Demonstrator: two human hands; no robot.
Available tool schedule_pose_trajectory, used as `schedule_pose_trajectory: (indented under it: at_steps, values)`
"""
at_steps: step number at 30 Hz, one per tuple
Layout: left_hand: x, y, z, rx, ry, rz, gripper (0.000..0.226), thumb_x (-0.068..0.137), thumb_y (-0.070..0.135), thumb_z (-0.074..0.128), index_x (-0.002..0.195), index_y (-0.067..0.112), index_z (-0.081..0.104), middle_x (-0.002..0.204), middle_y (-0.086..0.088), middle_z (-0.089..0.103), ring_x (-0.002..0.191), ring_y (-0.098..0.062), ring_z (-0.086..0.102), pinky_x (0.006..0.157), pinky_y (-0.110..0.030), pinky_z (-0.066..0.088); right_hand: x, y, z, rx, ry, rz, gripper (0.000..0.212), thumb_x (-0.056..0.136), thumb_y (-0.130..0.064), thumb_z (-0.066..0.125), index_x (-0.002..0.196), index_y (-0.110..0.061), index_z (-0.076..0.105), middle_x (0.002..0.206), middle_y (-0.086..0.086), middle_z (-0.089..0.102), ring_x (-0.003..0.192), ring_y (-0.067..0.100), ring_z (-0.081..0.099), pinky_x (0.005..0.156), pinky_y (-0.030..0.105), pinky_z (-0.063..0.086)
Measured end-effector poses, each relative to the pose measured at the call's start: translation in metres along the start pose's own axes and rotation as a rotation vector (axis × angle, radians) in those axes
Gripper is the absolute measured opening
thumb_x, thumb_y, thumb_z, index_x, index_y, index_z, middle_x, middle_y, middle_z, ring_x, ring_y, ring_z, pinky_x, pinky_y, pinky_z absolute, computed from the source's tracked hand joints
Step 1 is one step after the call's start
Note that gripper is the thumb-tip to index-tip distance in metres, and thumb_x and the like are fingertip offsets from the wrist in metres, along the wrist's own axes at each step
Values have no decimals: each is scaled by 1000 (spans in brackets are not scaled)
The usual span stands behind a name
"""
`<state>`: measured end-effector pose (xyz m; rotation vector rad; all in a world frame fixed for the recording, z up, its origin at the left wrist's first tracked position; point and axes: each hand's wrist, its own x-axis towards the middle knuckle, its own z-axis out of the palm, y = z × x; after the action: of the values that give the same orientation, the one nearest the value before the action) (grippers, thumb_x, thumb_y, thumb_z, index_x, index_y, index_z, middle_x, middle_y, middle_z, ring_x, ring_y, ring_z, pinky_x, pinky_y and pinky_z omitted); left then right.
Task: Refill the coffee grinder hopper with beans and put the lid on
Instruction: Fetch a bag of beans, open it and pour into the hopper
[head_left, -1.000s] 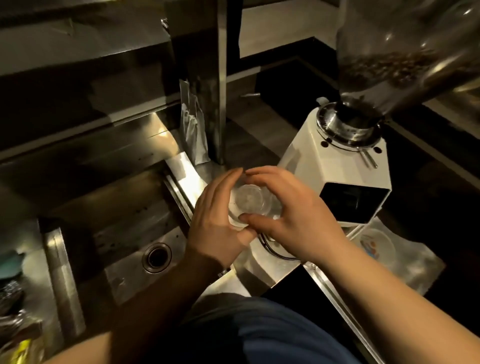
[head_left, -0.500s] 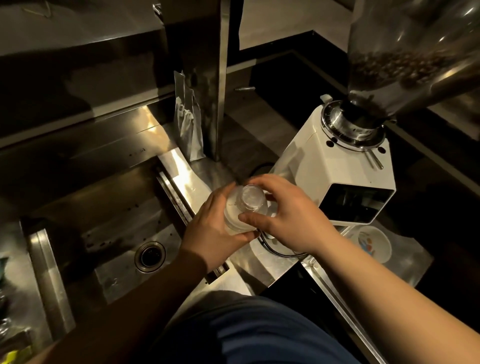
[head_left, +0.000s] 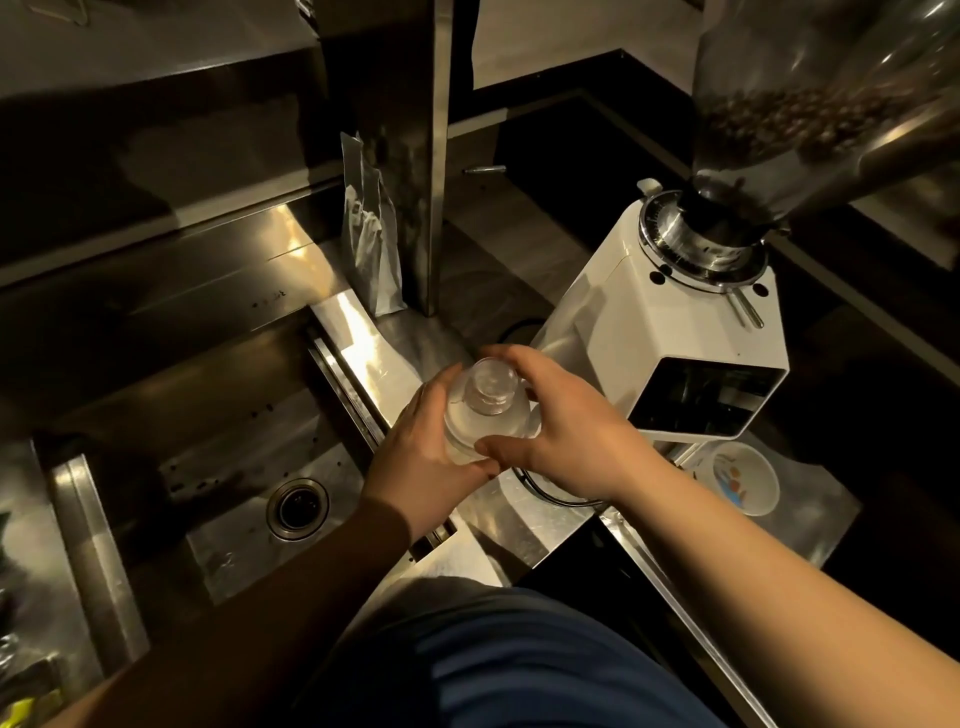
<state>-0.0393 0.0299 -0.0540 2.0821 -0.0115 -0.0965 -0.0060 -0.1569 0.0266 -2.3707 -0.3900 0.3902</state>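
1. We held a clear, rounded plastic lid with a stepped knob (head_left: 485, 410) between both hands, low over the brushed steel desk (head_left: 519, 525), at about 8 o'clock from the white boxy coffee grinder (head_left: 670, 332).
2. Our left hand (head_left: 426, 467) cupped the lid's near side, its fingers (head_left: 434, 395) curled round the wall and the thumb reaching under the rim.
3. Our right hand (head_left: 566, 436) pinched the same lid from 3 o'clock, with its fingers (head_left: 519, 356) arched over the far edge and the thumb pressed at the near rim, touching the left thumb.
4. The smoky transparent hopper (head_left: 831, 93) stood on the grinder's ribbed metal collar (head_left: 696, 244), up at 1 o'clock from our hands and well apart from them. Dark beans (head_left: 789, 119) showed through its wall. Its open top lay out of view.
5. We judged the beans to be already in, so the step in hand was bringing the lid to the hopper.
6. The next move would call for a lift up and to 1 o'clock, then a level seating on the rim. The smooth plastic looked slippery, so a firm two-handed hold seemed wise.
7. A crinkled silver foil bag (head_left: 371, 249) leaned against the steel post at 11 o'clock, and a sink drain (head_left: 297, 508) lay at 8 o'clock.
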Motion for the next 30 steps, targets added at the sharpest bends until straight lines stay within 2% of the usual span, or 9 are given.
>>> schedule_pose_trajectory:
  at_steps: [8, 10, 12, 14, 19, 24, 30]
  values:
    - [0, -6, 2, 65, -9, -7, 111, 74, 46, 95, 162, 46, 27, 159, 10, 53, 146, -15, 53, 117, -50, 51, 3, -10, 3, -295, 67, 32, 106, 75, -69, 87, 160, -33, 34, 152, -8, 52, 138, 20, 55, 105, 45, 54]
    - [2, -9, 2, 61, -2, -5, 112, 73, 48, 95, 162, 45, 29, 158, 9, 54, 145, -16, 55, 115, -51, 52, 1, -8, 2, -159, 23, 12, 114, 75, -62, 91, 165, -35, 28, 160, -9, 48, 144, 18, 52, 112, 45, 52]
    - [3, -10, 2, 58, 2, -7, 113, 72, 52, 95, 163, 46, 28, 160, 10, 53, 146, -16, 54, 116, -51, 51, -2, -2, -1, 9, -32, -3, 114, 78, -46, 94, 167, -35, 25, 164, -11, 47, 148, 14, 52, 120, 44, 48]
    - [3, -9, 2, 68, 6, -9, 113, 72, 54, 94, 163, 46, 28, 162, 10, 51, 148, -15, 52, 118, -51, 50, -4, 3, -3, 9, -48, -12, 107, 82, -40, 93, 166, -35, 27, 163, -11, 50, 147, 15, 55, 121, 44, 48]
    - [3, -11, 4, 74, 12, -19, 113, 72, 52, 95, 162, 48, 27, 160, 10, 52, 146, -16, 54, 116, -52, 52, 1, -6, 1, -138, 63, 2, 110, 77, -56, 92, 165, -31, 32, 158, -7, 52, 143, 18, 54, 113, 43, 51]
    - [3, -12, 3, 73, 7, -31, 115, 70, 56, 94, 163, 48, 27, 161, 11, 52, 147, -15, 53, 116, -52, 51, -2, 0, -3, -26, -60, -34, 102, 84, -41, 91, 166, -34, 30, 164, -10, 50, 148, 15, 53, 121, 43, 47]
    - [2, -11, 4, 88, 16, -32, 115, 70, 53, 96, 162, 46, 28, 160, 10, 54, 146, -16, 55, 115, -51, 52, 4, -7, 2, -148, 60, -2, 108, 77, -55, 92, 164, -33, 32, 161, -8, 51, 146, 18, 53, 115, 45, 51]
